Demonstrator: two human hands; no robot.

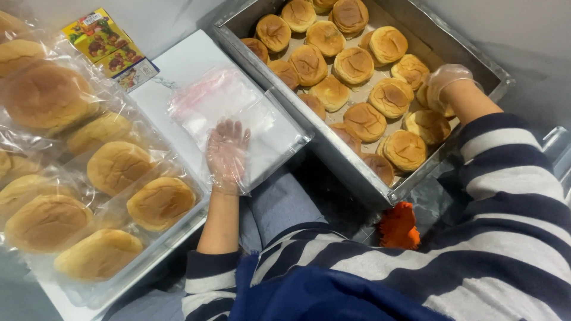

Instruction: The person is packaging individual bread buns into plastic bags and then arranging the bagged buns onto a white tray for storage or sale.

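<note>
Gloved hands at plastic bags and bun tray

Left hand [226,153] lies flat, fingers spread open, on the stack of clear plastic bags [238,116], whose long axis runs away from the person. Right hand [445,84] reaches into the metal tray [357,172], fingers curled over a bun [429,97]; grip unclear.

white board [178,65], clear bags [238,113], leaflet [110,47]

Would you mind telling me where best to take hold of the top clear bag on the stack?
Probably at its near edge, from above: the left hand already lies flat on the stack of clear bags, which are thin and limp, so pinching and peeling an edge suits better than gripping the middle.
</note>
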